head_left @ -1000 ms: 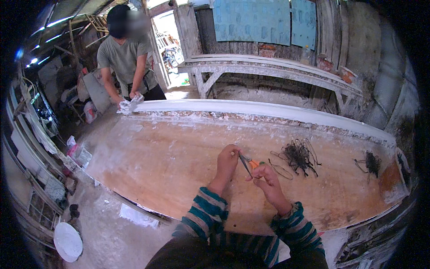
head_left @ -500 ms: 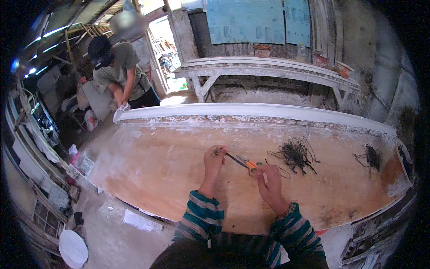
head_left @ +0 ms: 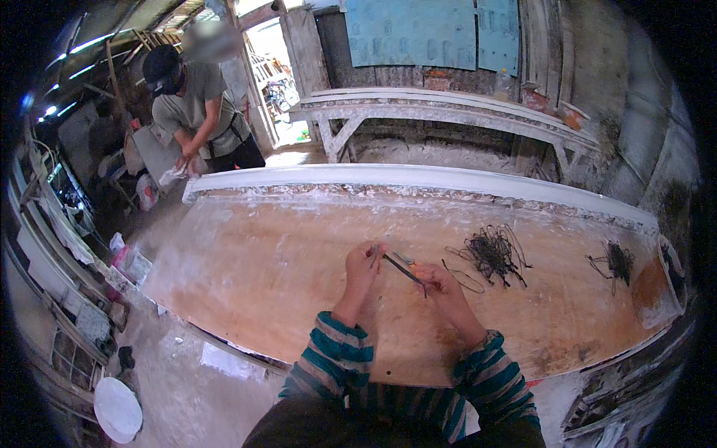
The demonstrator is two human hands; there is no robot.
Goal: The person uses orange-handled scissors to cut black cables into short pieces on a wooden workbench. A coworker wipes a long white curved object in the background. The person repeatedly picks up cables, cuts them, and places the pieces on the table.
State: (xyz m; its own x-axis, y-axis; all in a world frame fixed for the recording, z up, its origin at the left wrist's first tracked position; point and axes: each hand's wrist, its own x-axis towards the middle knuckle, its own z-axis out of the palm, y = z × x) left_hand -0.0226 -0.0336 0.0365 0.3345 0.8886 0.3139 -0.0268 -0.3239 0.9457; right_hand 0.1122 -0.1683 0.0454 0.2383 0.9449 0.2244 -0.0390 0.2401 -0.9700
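Between my two hands a short black cord [head_left: 402, 269] is stretched tight over the wooden table. My left hand [head_left: 361, 269] pinches its upper left end with closed fingers. At the lower right end, my right hand [head_left: 444, 290] is closed on the cord too, and a small tip pokes out below its fingers. A pair of scissors with orange handles [head_left: 418, 267] lies on the table just behind my right hand, which hides most of it. To the right rests a tangled heap of black cords [head_left: 493, 254], with one loop reaching toward my right hand.
A smaller bunch of black cords [head_left: 618, 261] lies farther right, near a curved brown container [head_left: 659, 291]. A long white board [head_left: 418, 178] runs along the table's far edge. Another person [head_left: 196, 112] stands at its left end, holding a white cloth. A bench [head_left: 448, 107] stands behind.
My right hand has shifted slightly and now covers more of the scissors. The black cord shows more plainly between my hands. The other person's hands and cloth have moved left and up.
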